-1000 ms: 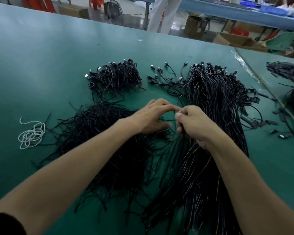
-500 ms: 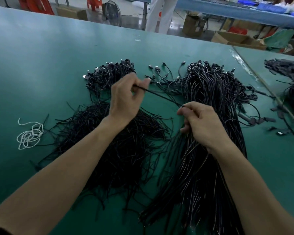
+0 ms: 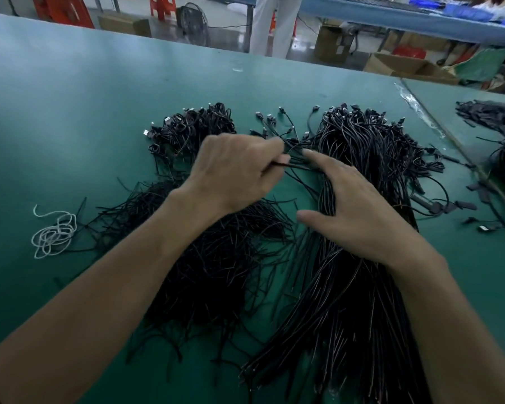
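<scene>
One-handed pinch: left hand (image 3: pixel 239 173) curled round a thin black cable strand (image 3: pixel 296 167); right hand (image 3: pixel 359 211) spread open, flat on the long black cable bundle (image 3: pixel 356 301) beneath it. Could snag on tangled plug ends (image 3: pixel 270 117) beyond the fingertips and drag neighbours along if tugged hard.

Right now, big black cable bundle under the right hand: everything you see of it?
The cable bundle is a thick sheaf of thin, glossy black, plastic-looking leads lying flat on the green table. Far ends carry small plugs, splayed and tangled; near ends look cut. The right hand is spread open over its middle; the left hand pinches one black strand at its left edge.
</scene>
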Tool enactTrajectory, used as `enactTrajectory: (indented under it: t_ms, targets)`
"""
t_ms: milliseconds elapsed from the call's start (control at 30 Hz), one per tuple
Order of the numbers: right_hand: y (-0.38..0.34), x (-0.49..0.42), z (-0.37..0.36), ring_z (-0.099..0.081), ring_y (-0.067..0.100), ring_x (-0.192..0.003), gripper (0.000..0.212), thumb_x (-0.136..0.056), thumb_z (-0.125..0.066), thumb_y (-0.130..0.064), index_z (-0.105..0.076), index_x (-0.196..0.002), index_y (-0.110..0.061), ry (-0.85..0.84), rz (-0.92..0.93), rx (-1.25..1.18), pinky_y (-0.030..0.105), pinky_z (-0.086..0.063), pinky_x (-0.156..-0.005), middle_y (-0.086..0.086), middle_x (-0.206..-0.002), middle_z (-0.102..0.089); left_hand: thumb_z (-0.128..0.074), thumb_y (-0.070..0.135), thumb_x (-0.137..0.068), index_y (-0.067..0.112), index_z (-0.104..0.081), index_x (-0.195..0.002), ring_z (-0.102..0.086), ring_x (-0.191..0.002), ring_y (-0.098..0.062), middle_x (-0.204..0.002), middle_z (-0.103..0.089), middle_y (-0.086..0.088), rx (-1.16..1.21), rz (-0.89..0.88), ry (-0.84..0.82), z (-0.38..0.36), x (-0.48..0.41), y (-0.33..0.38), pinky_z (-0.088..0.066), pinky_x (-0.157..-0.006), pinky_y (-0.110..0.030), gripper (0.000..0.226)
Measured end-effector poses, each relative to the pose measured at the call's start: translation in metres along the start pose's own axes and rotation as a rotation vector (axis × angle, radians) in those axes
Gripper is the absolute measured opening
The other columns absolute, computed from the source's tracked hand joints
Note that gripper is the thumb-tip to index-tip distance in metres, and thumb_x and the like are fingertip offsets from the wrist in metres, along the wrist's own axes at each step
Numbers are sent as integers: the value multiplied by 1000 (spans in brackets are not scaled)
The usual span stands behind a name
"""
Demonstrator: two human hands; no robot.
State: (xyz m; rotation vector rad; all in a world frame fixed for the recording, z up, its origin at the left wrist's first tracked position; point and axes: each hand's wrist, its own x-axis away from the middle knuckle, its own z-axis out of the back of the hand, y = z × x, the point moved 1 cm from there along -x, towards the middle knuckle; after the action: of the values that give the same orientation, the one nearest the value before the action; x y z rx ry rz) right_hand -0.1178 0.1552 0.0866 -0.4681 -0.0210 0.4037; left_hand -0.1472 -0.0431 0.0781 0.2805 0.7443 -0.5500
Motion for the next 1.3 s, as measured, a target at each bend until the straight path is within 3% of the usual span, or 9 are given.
enactTrajectory:
  t_ms: [100,200,433,700,867,967,1100,1200,1300]
  targets:
    - [-16,-3,-3,-53,6,-114,52,-91,-57,-53,-48,-138,-33,95,86,-114,27,-40,-102,-14,-121,-58,-50,31,-88,11,-58,-83,-54,-52,-24,-66,-62,-1,73,-37,-105,-9,6,11,-33,-53,-28,22]
    - [-10,-7,-9,-55,-2,-82,27,-100,-51,-38,-70,-107,-21,188,50,-96,9,-39,-71,-10,-89,-62,-44,45,-92,18,-50,-81,-45,-56,-18,-70,-47,11,127,-5,-132,-11,12,13,-32,-53,-27,30]
    - [28,-3,-7,-40,2,-40,24,-103,-51,-28,-69,-91,-20,637,-142,-334,10,-26,-40,-11,-53,-45,-49,35,-102,14,-54,-82,-41,-55,-12,-70,-46,9,149,296,39,-5,28,-40,-33,-52,-25,29]
    - [15,-11,-8,-61,6,-73,22,-100,-52,-36,-65,-116,-27,6,-46,-137,22,-50,-63,-10,-86,-65,-31,59,-97,29,-36,-63,-44,-43,-7,-51,-44,11,241,263,-353,2,46,-33,-32,-48,-25,46]
    - [-8,-16,-20,-56,1,-79,20,-100,-53,-30,-70,-96,-19,99,118,-200,18,-41,-67,-9,-84,-62,-32,67,-92,28,-37,-64,-41,-44,-8,-52,-45,9,269,264,-372,-5,51,-24,-27,-48,-28,48]
    - [-4,-16,-18,-58,-3,-84,16,-100,-56,-27,-70,-95,-22,252,73,-301,8,-41,-71,-11,-91,-64,-34,69,-89,15,-47,-64,-35,-45,-9,-53,-41,8,501,426,-390,-2,57,-25,-33,-49,-28,61]
    - [-4,-21,-20,-61,6,-74,15,-99,-58,-27,-70,-91,-23,361,-1,-400,23,-49,-65,-13,-83,-67,-36,62,-98,22,-52,-57,-28,-43,-13,-50,-33,5,956,461,-605,6,54,0,-29,-44,-23,59]
    - [-7,-21,-22,-42,2,-42,22,-99,-56,-31,-70,-84,-25,211,13,-465,15,-33,-43,-18,-53,-55,-36,51,-103,23,-56,-61,-24,-42,-13,-50,-33,5,1452,511,-618,14,51,16,-27,-40,-19,54]
    - [-18,-14,-31,-40,1,-43,33,-101,-53,-28,-61,-70,-34,-65,85,-428,18,-33,-43,-14,-53,-53,-37,43,-104,16,-69,-77,-37,-44,-8,-53,-43,8,1891,669,-315,14,43,20,-38,-42,-18,50]
